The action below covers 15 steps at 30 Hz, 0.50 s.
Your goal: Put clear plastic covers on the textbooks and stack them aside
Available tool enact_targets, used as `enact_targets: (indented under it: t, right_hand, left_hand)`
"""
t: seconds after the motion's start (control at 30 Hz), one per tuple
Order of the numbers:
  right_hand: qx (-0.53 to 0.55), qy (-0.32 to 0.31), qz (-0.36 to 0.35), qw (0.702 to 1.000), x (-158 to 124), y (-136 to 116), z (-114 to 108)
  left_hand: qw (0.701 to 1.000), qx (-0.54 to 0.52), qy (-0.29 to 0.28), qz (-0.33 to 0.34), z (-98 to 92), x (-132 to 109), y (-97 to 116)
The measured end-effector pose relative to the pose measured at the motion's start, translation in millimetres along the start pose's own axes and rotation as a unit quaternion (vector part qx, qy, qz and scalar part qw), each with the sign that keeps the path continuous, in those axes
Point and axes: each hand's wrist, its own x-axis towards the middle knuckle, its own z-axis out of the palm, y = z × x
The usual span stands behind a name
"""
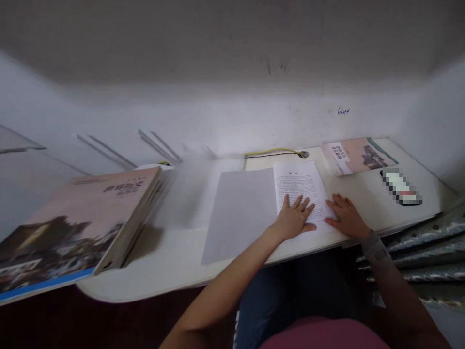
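An open book [245, 208] lies on the white desk, its left page plain grey and its right page [296, 174] printed with lines of text. My left hand [295, 217] rests flat on the printed page with the fingers spread. Beside that page's right edge is my right hand [347, 217], palm down on the desk with fingers apart; its fingertips are close to or touching the page edge. Neither hand grasps anything. A band or watch circles my right wrist.
A pink-covered book [359, 155] lies at the back right, with a phone [401, 186] in front of it. Large pink-covered books [80, 208] are stacked at the left. A yellow cable [272, 152] runs into a hole by the wall. Patterned fabric [428, 247] is at the lower right.
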Motion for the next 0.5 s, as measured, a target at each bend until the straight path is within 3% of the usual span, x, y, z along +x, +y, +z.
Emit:
enact_targets:
  t: [0.17,0.3,0.4,0.5]
  right_hand:
    - [0.004,-0.006,0.002,1.000,-0.2,-0.2,-1.5]
    - [0.004,-0.023,-0.006,1.000,0.0,2.8,-6.8]
    - [0.001,-0.025,0.006,1.000,0.4,7.6,-8.4]
    - [-0.004,-0.027,0.025,0.999,1.0,11.4,-7.3]
  left_hand:
    - [0.999,0.004,0.052,0.009,-0.6,-2.8,0.9]
    - [0.991,0.011,0.107,-0.082,-4.5,-22.0,-0.2]
    - [0.984,0.012,0.087,-0.157,-4.3,-39.0,-0.7]
    - [0.984,-0.007,0.059,-0.167,-0.6,-46.7,2.3]
